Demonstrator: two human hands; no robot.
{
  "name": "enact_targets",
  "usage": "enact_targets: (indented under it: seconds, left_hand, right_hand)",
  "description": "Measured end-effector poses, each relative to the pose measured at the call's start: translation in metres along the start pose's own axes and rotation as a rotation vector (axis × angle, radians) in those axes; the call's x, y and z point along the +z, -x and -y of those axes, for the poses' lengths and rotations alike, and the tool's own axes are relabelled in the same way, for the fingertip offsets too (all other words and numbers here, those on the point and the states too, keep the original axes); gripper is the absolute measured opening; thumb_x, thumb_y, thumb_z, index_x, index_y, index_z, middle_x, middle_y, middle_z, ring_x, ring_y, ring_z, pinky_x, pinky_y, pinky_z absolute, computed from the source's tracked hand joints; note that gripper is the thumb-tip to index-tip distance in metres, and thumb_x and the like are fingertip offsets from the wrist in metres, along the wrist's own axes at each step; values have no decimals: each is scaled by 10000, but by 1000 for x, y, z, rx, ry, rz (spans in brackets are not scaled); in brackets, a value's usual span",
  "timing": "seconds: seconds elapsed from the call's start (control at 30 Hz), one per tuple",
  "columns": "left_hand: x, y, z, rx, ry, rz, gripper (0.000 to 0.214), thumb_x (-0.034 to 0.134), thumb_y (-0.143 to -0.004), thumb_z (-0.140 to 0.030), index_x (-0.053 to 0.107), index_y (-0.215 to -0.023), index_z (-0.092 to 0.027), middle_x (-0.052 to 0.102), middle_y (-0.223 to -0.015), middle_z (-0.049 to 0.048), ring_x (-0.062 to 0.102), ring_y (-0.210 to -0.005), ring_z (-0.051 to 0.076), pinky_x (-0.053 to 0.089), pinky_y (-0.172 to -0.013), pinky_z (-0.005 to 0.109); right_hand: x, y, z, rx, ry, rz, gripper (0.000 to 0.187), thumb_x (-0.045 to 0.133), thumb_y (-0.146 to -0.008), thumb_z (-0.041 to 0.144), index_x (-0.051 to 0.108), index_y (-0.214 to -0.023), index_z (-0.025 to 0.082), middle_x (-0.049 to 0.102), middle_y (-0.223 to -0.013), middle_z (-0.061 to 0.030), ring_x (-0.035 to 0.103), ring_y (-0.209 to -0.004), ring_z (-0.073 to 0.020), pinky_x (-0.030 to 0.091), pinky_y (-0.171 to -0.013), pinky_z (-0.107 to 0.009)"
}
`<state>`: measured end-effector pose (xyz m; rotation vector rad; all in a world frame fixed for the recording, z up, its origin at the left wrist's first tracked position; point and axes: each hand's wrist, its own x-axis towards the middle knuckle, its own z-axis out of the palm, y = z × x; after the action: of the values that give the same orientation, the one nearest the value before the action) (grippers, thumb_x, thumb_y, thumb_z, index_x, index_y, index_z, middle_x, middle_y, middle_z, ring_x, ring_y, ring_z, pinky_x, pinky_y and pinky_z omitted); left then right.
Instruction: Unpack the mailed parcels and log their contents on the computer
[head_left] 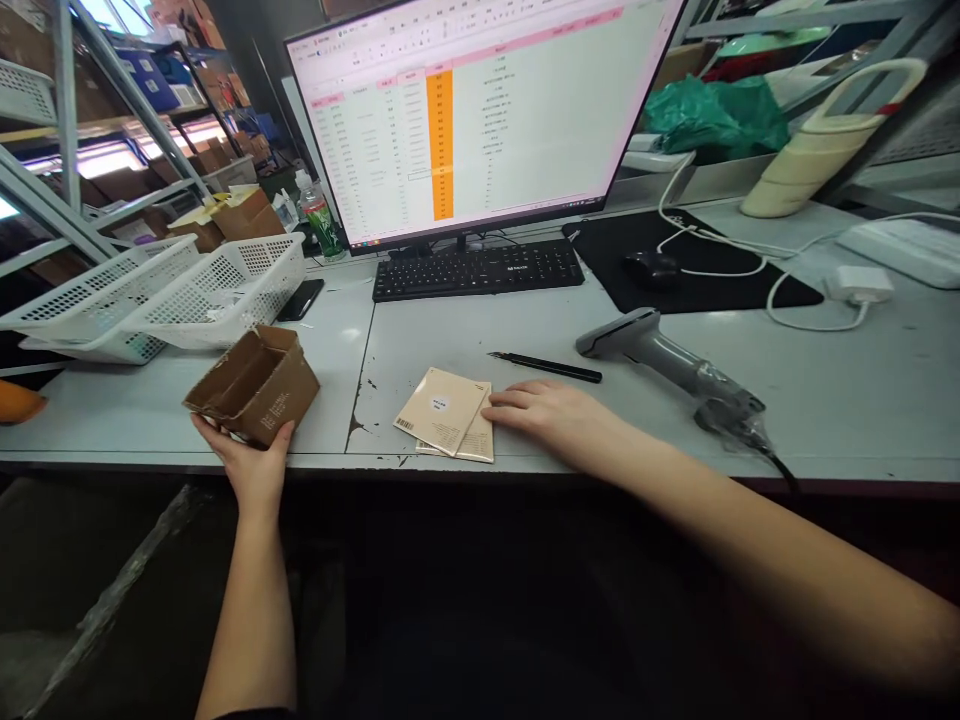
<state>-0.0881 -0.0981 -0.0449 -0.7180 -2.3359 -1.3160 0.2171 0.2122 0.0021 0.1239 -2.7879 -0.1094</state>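
Note:
My left hand (251, 462) grips a small open cardboard box (283, 392) from its near side, tilting it at the desk's front edge. Only part of the box's inside shows. Near the middle of the front edge lie two flat beige packets (442, 408), one partly over the other, with barcodes and a round white label on top. My right hand (536, 408) rests flat on the desk, fingers stretched out, its fingertips touching the packets' right side. Just beyond that hand lies a black pen-like cutter (551, 367). A grey barcode scanner (667, 350) in clear wrap lies farther right.
A monitor (525, 120) with a spreadsheet stands behind a black keyboard (480, 268). White perforated baskets (225, 290) and a phone (301, 300) are at left. A mouse (651, 268) sits on a black mat (712, 255) among white cables. The desk's front edge runs close below both hands.

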Motion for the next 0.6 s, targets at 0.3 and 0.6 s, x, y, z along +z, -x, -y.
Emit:
enact_targets:
  seconds: [0.3,0.6]
  left_hand:
    - [-4,41,-14,399,-205,-233,1004,753,-836,-382,91,-1574,-223,136,-1581,216,155,-1521,390,223,-1224,612]
    - [49,36,-89,478,173,587,456,512,-1001,-313,474,-1453,-266,479,-1537,104,447,-1428,265,394,-1173,475]
  right_hand:
    - [-54,71,-80,875,165,-162,681,591,-951,456,489,-1497,61,574,-1404,-274,537,-1283,-372,426,-949,-496]
    - [-57,68,-97,1213,-682,157,819,621,-915,342,202,-1608,220,698,-1153,-138,640,-646,-160,523,-630,-305]
